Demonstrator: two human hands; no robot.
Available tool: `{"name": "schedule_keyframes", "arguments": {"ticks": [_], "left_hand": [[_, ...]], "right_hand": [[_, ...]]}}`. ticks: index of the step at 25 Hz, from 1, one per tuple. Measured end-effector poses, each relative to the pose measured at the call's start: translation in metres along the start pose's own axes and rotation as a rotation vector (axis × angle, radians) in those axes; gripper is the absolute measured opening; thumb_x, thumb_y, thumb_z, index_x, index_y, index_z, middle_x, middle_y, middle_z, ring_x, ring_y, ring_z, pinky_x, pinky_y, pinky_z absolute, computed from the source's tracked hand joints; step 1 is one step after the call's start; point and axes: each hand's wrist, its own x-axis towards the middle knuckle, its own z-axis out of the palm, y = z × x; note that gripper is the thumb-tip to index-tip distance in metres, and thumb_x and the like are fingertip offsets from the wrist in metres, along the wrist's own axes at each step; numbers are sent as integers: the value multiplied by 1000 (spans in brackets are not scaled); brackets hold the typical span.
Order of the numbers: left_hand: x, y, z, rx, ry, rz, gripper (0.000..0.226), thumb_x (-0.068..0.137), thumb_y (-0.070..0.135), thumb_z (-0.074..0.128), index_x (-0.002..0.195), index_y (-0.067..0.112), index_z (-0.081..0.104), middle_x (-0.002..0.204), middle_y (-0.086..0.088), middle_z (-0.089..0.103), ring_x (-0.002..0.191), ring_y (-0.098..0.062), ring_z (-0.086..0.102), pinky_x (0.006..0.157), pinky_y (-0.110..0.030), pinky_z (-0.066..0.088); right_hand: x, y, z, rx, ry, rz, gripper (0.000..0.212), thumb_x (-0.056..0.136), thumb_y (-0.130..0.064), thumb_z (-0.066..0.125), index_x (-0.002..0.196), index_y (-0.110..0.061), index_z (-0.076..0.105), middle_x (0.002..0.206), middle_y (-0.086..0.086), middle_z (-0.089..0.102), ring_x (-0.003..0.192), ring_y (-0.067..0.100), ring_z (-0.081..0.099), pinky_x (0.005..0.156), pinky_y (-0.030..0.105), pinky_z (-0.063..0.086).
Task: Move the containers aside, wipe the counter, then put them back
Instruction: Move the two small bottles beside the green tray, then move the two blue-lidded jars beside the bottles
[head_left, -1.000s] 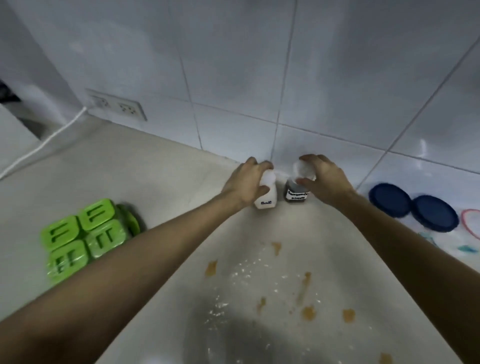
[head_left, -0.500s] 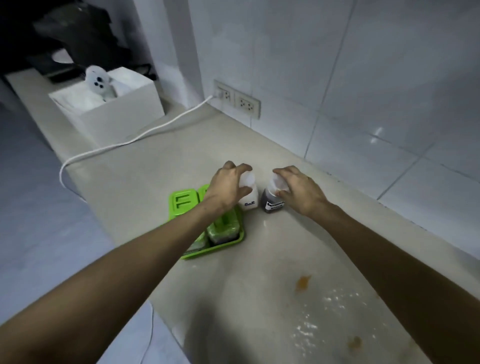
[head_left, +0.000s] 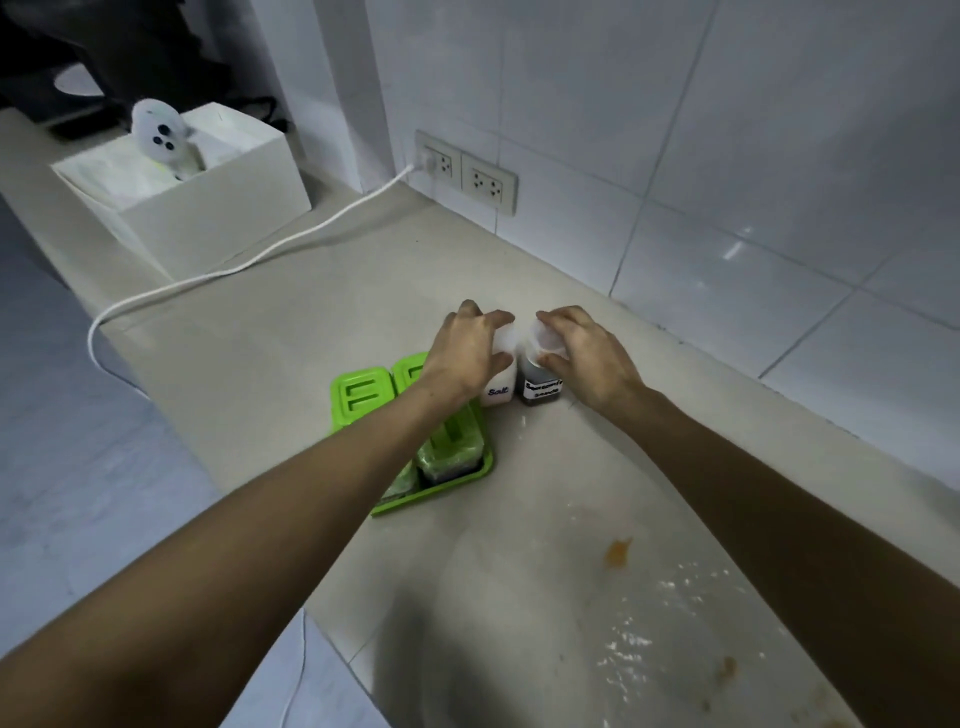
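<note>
worktop (head_left: 291, 332) pale, wet with orange spots near me, white tiled wall behind | both jars still beside green tray (head_left: 467, 470), as before | left hand (head_left: 465, 353) grip clenched on salt jar (head_left: 500, 387) | right hand (head_left: 587, 358) grip grasping dark sauce jar (head_left: 540, 387)

Salt container (head_left: 500, 387) white w/ black label text; seasoning container (head_left: 540, 387) dark contents; tray (head_left: 470, 475) bright green; tabletop (head_left: 311, 312) beige w/ orange stains (head_left: 618, 551).
</note>
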Motion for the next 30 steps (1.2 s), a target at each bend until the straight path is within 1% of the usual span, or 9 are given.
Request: {"name": "schedule_keyframes", "arguments": {"ticks": [3,6,8,11,16,18,21,26,30], "left_hand": [[-3,3,-2,104,-84,-23,62,84,28,65,140,22,39,132,-18,42,123,-37,42,103,-48,40],[-11,21,0,240,82,72,59,85,28,56,140,18,36,139,-14,38,131,-33,34,113,-51,26],[-13,58,8,199,147,190,52,86,24,52,137,16,41,137,-12,42,130,-31,36,114,-47,25],[-9,128,32,138,75,336,47,89,24,51,134,13,45,134,-11,46,125,-30,41,107,-41,31],[-22,264,105,64,-156,517,46,90,29,52,133,13,43,132,-11,45,123,-30,42,97,-43,44],[-36,316,137,-3,-239,559,49,89,28,54,134,13,41,132,-10,43,124,-29,40,98,-43,44],[-53,382,175,-66,-339,597,58,86,26,59,137,14,35,136,-11,37,126,-27,36,99,-40,43],[-60,474,224,-37,-430,636,75,78,35,69,142,22,32,138,-11,34,125,-34,36,103,-44,42],[-56,511,253,53,-383,632,64,75,33,71,132,24,44,132,-15,32,116,-41,39,98,-44,45]], "right_hand": [[-10,4,-7,-2,-53,-13,66,88,-24,62,145,-18,30,151,3,32,132,25,39,108,40,37],[-42,23,-24,-14,-38,58,69,88,-28,62,146,-15,28,153,6,27,136,26,34,110,40,34],[-85,58,-44,-64,-14,144,66,89,-32,60,145,-14,31,153,7,29,137,25,33,110,39,34],[-161,120,-77,-155,53,281,62,89,-36,59,142,-12,37,149,10,35,134,26,38,109,39,36],[-293,218,-142,-290,214,560,69,82,-36,69,138,-6,41,144,18,41,128,36,43,103,48,39],[-339,257,-165,-335,217,657,73,76,-32,75,136,-4,44,140,21,45,124,40,46,100,49,40],[-376,300,-192,-440,119,709,78,72,-30,77,136,-2,42,139,26,43,123,44,47,100,49,40],[-388,349,-204,-416,37,765,76,79,-51,63,137,-10,35,136,18,47,121,36,47,104,44,37],[-389,370,-196,-432,153,723,62,85,-52,54,131,-10,44,127,17,54,111,34,52,96,42,41]]}}
